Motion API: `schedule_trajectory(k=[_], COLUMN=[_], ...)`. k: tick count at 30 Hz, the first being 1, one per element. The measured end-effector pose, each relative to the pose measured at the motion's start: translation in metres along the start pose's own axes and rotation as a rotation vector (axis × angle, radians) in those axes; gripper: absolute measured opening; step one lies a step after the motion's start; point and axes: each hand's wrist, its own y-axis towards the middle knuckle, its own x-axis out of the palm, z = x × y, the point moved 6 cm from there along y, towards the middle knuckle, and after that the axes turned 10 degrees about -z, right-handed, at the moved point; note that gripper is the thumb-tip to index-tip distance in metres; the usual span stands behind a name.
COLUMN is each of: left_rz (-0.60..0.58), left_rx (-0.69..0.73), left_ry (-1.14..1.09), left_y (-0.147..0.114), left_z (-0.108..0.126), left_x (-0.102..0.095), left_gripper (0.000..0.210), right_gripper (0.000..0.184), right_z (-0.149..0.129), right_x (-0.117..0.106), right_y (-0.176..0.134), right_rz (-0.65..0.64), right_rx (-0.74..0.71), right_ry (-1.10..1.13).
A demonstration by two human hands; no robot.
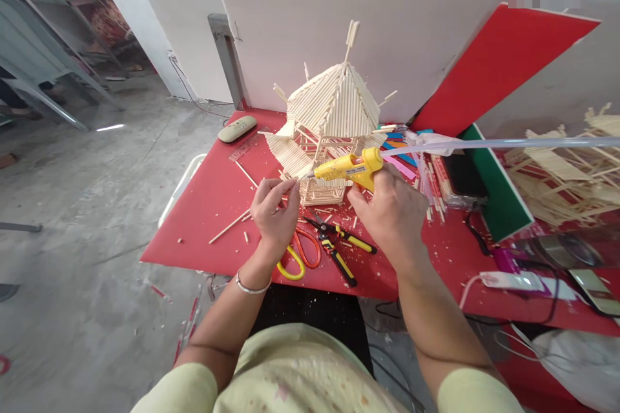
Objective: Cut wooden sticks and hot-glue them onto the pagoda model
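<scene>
OK, so the R hand [394,210] is wrapped round a yellow glue gun [346,169], nozzle pointing left, its clear glue stick [484,144] jutting out the back. L hand [276,210] has its fingertips pinched closed by the nozzle; can't tell what's btwn them. Just behind, the stick pavilion [334,100] stands upright on the red tabletop [194,232], w/ cutters [341,266] & scissors [302,266] nearer the person.

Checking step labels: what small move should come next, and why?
Probably feed a little glue from the yellow glue gun: the right hand grips it, a glue stick runs into its back, and its nozzle sits close to the left hand, fingers pinched.
</scene>
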Motion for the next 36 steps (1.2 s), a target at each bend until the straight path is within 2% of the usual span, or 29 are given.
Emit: schedule_trajectory(k=[36], left_rz=[0.005], left_rx=[0.002], left_ry=[0.007], left_y=[0.0000], left_z=[0.0041], left_x=[-0.0037], left_gripper=[0.007], right_gripper=[0.021], right_z=[0.0000], right_x=[-0.0003], right_y=[-0.0045], right_rz=[0.014], right_rx=[-0.002], right_ry=[0.001])
